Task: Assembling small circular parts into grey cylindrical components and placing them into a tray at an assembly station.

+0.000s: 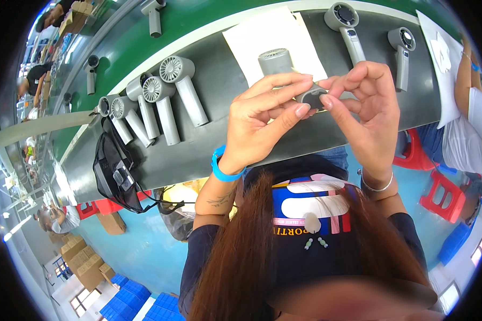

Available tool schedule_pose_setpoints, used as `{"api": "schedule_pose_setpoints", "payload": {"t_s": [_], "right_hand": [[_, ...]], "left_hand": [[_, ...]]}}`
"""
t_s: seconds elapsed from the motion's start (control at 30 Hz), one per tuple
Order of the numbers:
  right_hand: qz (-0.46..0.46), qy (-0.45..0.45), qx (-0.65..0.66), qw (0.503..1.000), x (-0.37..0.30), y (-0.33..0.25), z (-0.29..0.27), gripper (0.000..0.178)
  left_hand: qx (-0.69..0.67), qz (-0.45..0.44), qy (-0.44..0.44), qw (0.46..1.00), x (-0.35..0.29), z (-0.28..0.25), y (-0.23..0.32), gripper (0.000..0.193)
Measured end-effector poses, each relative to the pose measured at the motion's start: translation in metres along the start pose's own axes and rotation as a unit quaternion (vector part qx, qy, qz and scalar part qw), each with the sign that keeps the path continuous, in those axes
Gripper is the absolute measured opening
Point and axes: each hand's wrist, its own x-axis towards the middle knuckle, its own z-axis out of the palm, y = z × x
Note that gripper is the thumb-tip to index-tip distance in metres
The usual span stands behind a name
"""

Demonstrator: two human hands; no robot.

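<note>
My left hand (265, 115), a blue band on its wrist, is closed around a grey handheld fan (311, 98). Its rounded end, with a dark face, shows between my fingertips. The thumb and fingers of my right hand (367, 109) pinch the same end from the other side. Just beyond my left fingers a grey fan head (276, 62) with a slotted face shows over white paper (246, 40); whether it belongs to the held piece is hidden by my hand.
Several grey handheld fans (168, 109) lie at the left of the dark table (198, 150), beside a black mesh bag (112, 166). Two more fans (352, 43) lie at the far right. A green belt (198, 16) runs behind; a person sits at the right near red stools (443, 196).
</note>
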Motion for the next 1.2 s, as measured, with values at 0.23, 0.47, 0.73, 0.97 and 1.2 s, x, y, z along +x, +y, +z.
{"api": "schedule_pose_setpoints", "payload": {"t_s": [0.23, 0.47, 0.73, 0.97, 1.2], "right_hand": [[0.020, -0.009, -0.032, 0.999, -0.002, -0.002, -0.001, 0.035], [0.017, 0.002, -0.055, 0.998, -0.004, -0.004, -0.003, 0.035], [-0.071, -0.022, -0.273, 0.959, 0.001, -0.010, -0.003, 0.035], [0.224, -0.185, 0.055, 0.955, 0.030, 0.051, -0.002, 0.034], [0.215, -0.211, 0.190, 0.934, 0.071, 0.049, 0.034, 0.029]], "left_hand": [[-0.022, -0.009, 0.031, 0.999, -0.003, 0.007, 0.001, 0.029], [-0.031, -0.011, 0.034, 0.999, -0.001, 0.011, 0.000, 0.029], [-0.018, -0.013, 0.041, 0.999, -0.006, 0.005, -0.002, 0.028], [0.060, -0.027, -0.002, 0.998, -0.015, -0.001, 0.005, 0.030], [0.285, 0.135, 0.019, 0.949, 0.012, -0.021, 0.004, 0.019]]}}
